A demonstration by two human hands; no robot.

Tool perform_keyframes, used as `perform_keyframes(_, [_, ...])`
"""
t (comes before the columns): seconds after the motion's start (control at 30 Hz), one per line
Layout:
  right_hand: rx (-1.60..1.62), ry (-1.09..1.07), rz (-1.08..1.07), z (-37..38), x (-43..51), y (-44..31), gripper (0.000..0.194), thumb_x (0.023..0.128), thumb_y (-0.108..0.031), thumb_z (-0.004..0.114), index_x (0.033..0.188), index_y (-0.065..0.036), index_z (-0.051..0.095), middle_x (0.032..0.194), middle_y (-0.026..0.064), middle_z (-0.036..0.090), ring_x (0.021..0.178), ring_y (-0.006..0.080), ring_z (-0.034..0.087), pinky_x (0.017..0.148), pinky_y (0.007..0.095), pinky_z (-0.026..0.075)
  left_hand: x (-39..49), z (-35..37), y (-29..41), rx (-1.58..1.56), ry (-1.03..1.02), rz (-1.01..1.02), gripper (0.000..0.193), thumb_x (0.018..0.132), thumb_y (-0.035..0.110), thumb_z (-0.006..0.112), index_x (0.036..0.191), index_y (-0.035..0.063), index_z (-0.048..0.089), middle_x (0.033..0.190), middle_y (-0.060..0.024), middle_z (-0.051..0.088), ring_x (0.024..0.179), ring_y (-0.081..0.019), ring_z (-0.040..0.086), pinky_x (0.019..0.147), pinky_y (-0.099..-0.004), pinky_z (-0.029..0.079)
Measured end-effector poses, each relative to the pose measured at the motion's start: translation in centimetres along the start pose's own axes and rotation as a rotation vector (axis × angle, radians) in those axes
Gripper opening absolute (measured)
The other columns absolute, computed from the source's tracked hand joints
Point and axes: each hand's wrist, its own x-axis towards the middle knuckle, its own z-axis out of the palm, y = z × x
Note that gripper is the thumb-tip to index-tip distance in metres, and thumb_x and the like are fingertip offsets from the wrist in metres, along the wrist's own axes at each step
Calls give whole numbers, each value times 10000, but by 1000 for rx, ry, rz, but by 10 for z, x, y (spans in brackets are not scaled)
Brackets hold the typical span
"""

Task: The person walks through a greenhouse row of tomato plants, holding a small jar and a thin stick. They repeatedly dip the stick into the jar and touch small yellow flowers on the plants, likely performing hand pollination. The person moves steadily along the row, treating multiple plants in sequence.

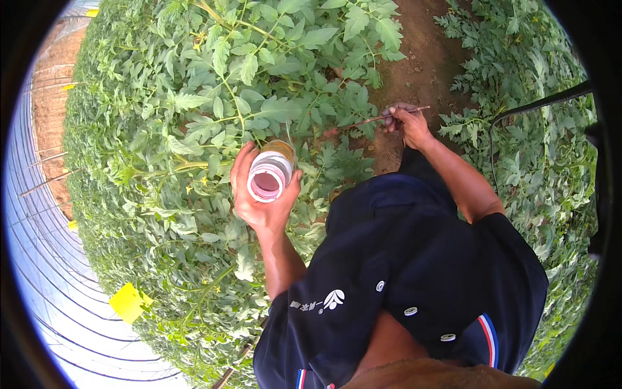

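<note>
My left hand (pixel 265 199) is wrapped around an open plastic bottle (pixel 272 167) whose white-rimmed mouth faces me; reddish-pink colour shows inside it. Off to the right, my right hand (pixel 407 124) grips a thin brown stick (pixel 369 120) between thumb and fingers. The stick's reddish, blurred tip points left toward the leaves, apart from the bottle. Tomato plants (pixel 243 104) with green leaves surround the bottle, and small yellow flowers (pixel 203 181) show at its left. What lies behind the bottle is hidden.
A bare soil path (pixel 418 53) runs between the plant rows. More tomato plants (pixel 525 160) stand at the right, with a black strap or hose (pixel 539 101) before them. A yellow card (pixel 130 302) hangs at lower left, near the greenhouse's curved film wall (pixel 63 291).
</note>
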Motion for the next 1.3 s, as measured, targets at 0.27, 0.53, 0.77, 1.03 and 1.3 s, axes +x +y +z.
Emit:
perform_keyframes(0.27, [-181,-234,53,-40,63,-61,262,1021,-158,508,1105,40,658,912,107,690,752,167,664,711,295,547,33,129,24,-227,-156,-322,715,602,143,922,1241,23,626,1248,-155,638,1124,-254,643,976,-365,519])
perform_keyframes(0.53, [-440,-430,-23,16,89,-67,340,1033,-201,537,1286,17,596,1113,126,685,916,178,669,843,329,546,-5,129,2,-257,-62,-503,678,629,146,915,1234,30,632,1136,-117,668,1038,-211,670,920,-338,540])
perform_keyframes(0.77, [-1058,-613,-422,110,95,-13,309,988,-138,548,1267,-12,593,993,151,631,861,293,644,769,384,518,-72,65,-32,-269,92,-522,681,619,126,911,1227,17,626,1129,-134,671,1025,-228,675,916,-342,544])
perform_keyframes(1.03, [-1491,-480,-556,158,142,81,370,897,-223,617,1224,-54,574,1135,203,629,1017,390,616,896,467,508,-147,-7,-57,-91,25,-574,703,674,9,878,1304,-16,567,1131,-102,690,1017,-164,665,920,-313,541])
perform_keyframes(1.3, [-1116,-454,-511,139,196,176,383,865,-213,635,1232,-124,569,1200,121,627,1073,338,599,948,409,487,-178,-41,-60,-35,-71,-657,695,664,24,873,1294,-9,580,1117,-96,693,1004,-167,668,921,-305,533])
